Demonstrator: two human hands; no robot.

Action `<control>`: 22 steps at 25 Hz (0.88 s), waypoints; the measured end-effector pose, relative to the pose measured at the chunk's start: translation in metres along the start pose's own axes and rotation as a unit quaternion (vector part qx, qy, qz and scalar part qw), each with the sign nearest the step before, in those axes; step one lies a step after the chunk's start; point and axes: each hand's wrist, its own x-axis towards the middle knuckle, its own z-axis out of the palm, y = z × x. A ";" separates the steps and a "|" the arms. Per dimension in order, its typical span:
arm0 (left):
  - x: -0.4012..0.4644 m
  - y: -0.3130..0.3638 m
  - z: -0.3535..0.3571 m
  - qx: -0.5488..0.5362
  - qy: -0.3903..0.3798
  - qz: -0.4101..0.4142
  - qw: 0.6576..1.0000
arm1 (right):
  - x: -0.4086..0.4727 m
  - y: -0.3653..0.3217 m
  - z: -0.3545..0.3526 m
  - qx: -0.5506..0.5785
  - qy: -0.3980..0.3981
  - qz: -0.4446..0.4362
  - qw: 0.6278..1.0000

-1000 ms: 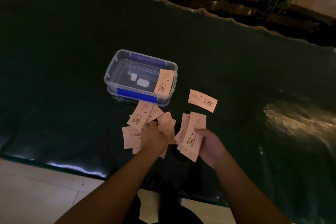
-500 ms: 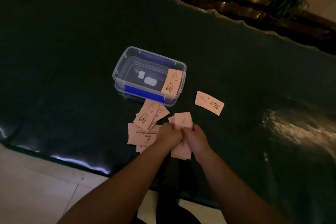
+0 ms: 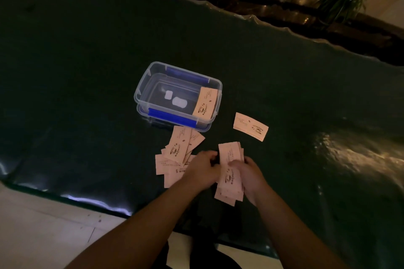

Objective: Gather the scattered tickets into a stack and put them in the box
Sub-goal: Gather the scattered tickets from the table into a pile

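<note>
light: dim | glare: bright shine on bench [image 3: 349,155] at right | edges: bent | focus: a bit soft

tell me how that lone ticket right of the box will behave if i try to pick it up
The lone ticket looks thin and lies flat on the glossy dark table, so it probably bends easily and may slide before an edge lifts. Likely very light.

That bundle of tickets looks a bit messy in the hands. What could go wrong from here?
1. The held stack is fanned and uneven, pinched mainly by the right hand; tickets could slip out while it is being squared.
2. The left hand rests over the loose pile and could scatter it further.
3. The lone ticket lies apart, right of the box, and might be missed.
</note>
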 end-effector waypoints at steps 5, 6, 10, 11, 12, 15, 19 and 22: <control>0.023 -0.034 -0.053 0.286 0.247 -0.061 0.924 | -0.005 0.010 -0.001 0.118 -0.018 0.037 0.992; 0.028 -0.039 -0.060 0.308 0.222 -0.088 0.921 | -0.007 0.010 0.001 0.135 -0.023 0.037 0.990; 0.038 -0.048 -0.065 0.354 0.172 -0.082 0.916 | -0.011 0.005 0.008 0.151 -0.042 0.024 0.987; 0.037 -0.048 -0.062 0.351 0.174 -0.076 0.917 | -0.012 0.003 0.008 0.153 -0.044 0.025 0.987; 0.035 -0.048 -0.059 0.340 0.176 -0.071 0.921 | -0.013 0.001 0.009 0.156 -0.046 0.027 0.986; 0.024 -0.047 -0.046 0.284 0.172 -0.049 0.942 | -0.015 0.000 0.008 0.166 -0.052 0.031 0.984; 0.012 -0.039 -0.022 0.220 0.108 -0.049 0.968 | -0.013 0.004 0.004 0.186 -0.072 0.050 0.979; 0.009 -0.034 -0.012 0.097 0.081 -0.048 0.991 | -0.011 0.009 0.003 0.177 -0.076 0.058 0.980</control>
